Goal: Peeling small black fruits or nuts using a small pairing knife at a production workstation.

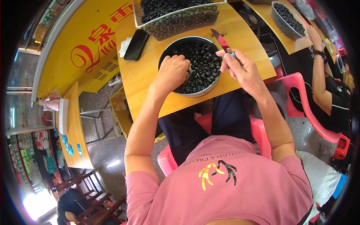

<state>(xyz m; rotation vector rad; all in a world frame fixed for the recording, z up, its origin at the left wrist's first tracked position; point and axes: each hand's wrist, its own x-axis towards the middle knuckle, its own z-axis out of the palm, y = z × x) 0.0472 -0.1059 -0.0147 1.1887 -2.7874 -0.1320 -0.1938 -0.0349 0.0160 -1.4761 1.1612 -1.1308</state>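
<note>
A round dark pot (198, 93) stands at the table's near edge, filled with small round blackish pieces (204, 67), some showing a pale ring. My left hand (174, 71) reaches over the pot's left side with its fingers curled down among the pieces; the fingertips are hidden, and what they hold cannot be made out. Above the pot's right rim, my right hand (240, 69) is closed around a small knife (222, 40). Its red and dark blade points up and away to the left, and a bit of light blue shows at the grip.
A clear plastic bin (180, 26) heaped with the same dark pieces sits behind the pot. Left of it lie a black phone (136, 45) and a white tissue (125, 47). At right, another person's hand (315, 38) is near a bowl (288, 20) of dark pieces, beside a pink chair (305, 101).
</note>
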